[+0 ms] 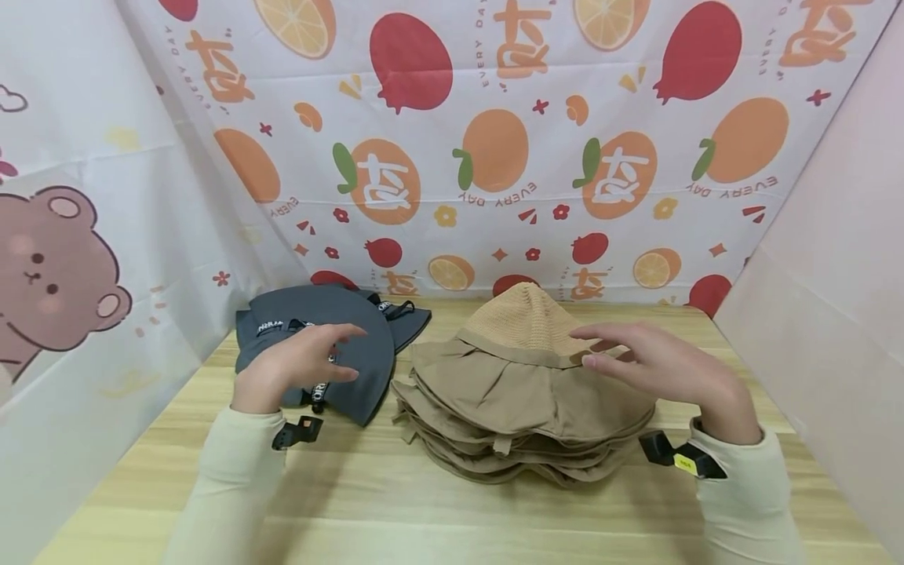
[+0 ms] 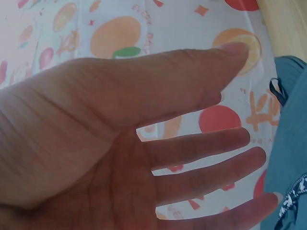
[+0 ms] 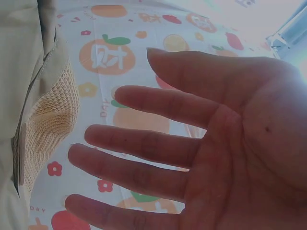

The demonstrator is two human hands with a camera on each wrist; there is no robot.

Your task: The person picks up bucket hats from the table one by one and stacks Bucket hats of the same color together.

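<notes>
In the head view a stack of tan sun hats [image 1: 508, 408], their wide fabric brims layered, lies in the middle of the table; the top one has a woven straw crown [image 1: 526, 318]. To its left is a pile of dark blue-grey hats [image 1: 374, 369] with lettered straps. My left hand [image 1: 304, 361] hovers over the dark pile, fingers relaxed and holding nothing. Over the right side of the tan stack hangs my right hand [image 1: 650, 361], likewise holding nothing. Both wrist views show spread fingers [image 2: 206, 182] and an empty palm [image 3: 259, 143].
The hats lie on a light wood-grain table [image 1: 395, 510]. Behind stands a white cloth [image 1: 452, 227] printed with fruit. A bear-print curtain [image 1: 56, 267] hangs on the left, and a pale panel [image 1: 833, 259] closes the right side.
</notes>
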